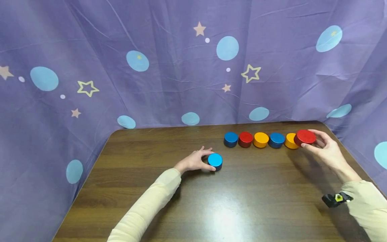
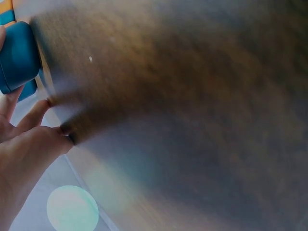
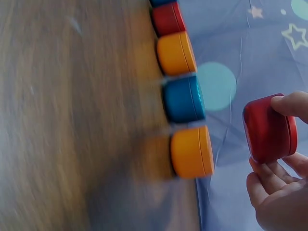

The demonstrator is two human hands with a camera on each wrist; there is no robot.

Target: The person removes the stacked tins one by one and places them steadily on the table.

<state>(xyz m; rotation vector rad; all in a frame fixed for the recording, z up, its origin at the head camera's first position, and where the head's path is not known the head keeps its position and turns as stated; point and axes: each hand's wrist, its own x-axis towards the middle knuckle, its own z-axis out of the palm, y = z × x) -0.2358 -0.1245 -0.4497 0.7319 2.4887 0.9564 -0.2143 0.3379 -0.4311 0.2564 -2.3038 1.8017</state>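
Gripping a red puck [image 1: 305, 136] by its rim, the right hand [image 1: 325, 149] is holding it lifted just past the row of pucks [image 1: 260, 139], at about two o'clock on the table [image 1: 187, 215]. Near the centre, the left hand [image 1: 195, 162] is curling round a light blue puck [image 1: 215, 160] resting on the wood. Both discs are looking rigid, smooth and probably slick, light enough for one hand; pinching across the curved side wall is seeming the surest hold.
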